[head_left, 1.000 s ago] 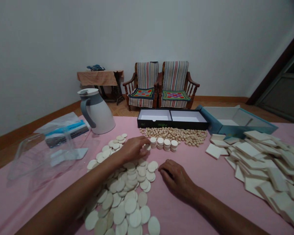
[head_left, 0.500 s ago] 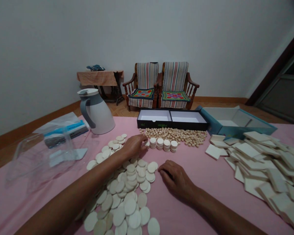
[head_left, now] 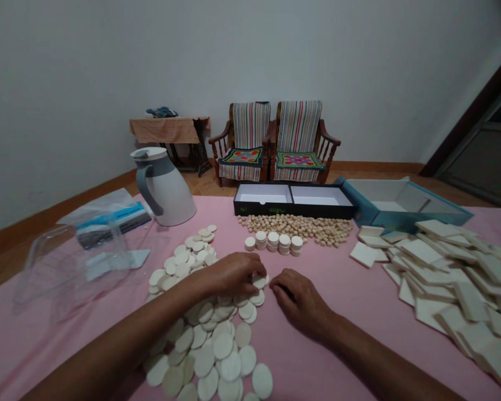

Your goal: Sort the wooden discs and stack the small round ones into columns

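My left hand [head_left: 237, 273] is over the near-right part of a loose pile of round, pale wooden discs [head_left: 222, 345]. Its fingertips curl down onto a wooden disc [head_left: 259, 281] at the pile's right edge, the thumb partly beneath the fingers. Just right of the pile, my right hand [head_left: 299, 301] rests on the pink cloth [head_left: 317, 273], its fingers curled in and nothing visible in them. Beyond both hands stands a short row of disc stacks [head_left: 273, 241]. At the row's left end lies a lower disc piece [head_left: 250, 243].
Small wooden beads [head_left: 304, 227] lie behind the stacks, before a black two-compartment box [head_left: 271, 210]. Right of it are a blue box [head_left: 384, 221] and a heap of square wooden tiles [head_left: 446, 278]. On the left stand a jug [head_left: 171, 195], clear plastic packaging [head_left: 45, 267] and a blue-and-dark carton [head_left: 112, 223].
My left hand has left the left end of the stack row and come back toward me onto the disc pile. A disc now shows where its fingers were. My right hand has stayed put.
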Available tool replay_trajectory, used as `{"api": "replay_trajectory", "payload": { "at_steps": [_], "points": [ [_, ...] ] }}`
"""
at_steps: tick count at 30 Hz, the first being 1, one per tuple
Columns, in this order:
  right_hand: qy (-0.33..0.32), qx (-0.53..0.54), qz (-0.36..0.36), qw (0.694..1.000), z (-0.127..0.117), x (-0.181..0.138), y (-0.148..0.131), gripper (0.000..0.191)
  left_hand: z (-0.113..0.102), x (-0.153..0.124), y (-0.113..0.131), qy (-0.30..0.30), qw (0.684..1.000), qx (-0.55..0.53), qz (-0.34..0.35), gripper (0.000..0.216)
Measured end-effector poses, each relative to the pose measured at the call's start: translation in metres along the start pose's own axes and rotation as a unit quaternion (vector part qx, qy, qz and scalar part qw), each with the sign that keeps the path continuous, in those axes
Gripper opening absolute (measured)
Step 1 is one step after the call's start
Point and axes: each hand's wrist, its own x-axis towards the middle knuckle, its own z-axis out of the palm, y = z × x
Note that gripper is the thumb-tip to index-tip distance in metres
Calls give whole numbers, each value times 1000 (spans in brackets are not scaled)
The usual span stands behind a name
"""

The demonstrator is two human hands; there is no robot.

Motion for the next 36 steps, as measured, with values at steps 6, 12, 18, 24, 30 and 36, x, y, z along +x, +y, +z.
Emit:
{"api": "replay_trajectory", "payload": {
  "at_steps": [6, 12, 18, 24, 30, 36],
  "points": [
    [-3, 1, 5, 1000, -3, 1, -1, 17, 5, 1, -2, 18, 1000, 8, -3, 26],
    [-6, 7, 14, 1000, -5, 2, -1, 16, 5, -1, -4, 44, 999, -6, -8, 22],
    [3, 15, 18, 1000, -6, 3, -1, 17, 1, -4, -11, 65, 997, -19, -27, 22],
    [-2, 13, 19, 1000, -3, 2, -1, 16, -6, -8, -28, 117, 991, -28, -62, 23],
    [44, -137, -29, 989, -29, 7, 0, 21, -10, -11, -37, 176, 980, -47, -85, 21],
    [-19, -310, -54, 949, -30, 12, 11, 22, -11, -10, -40, 220, 968, -48, -108, 19]
  ]
}}
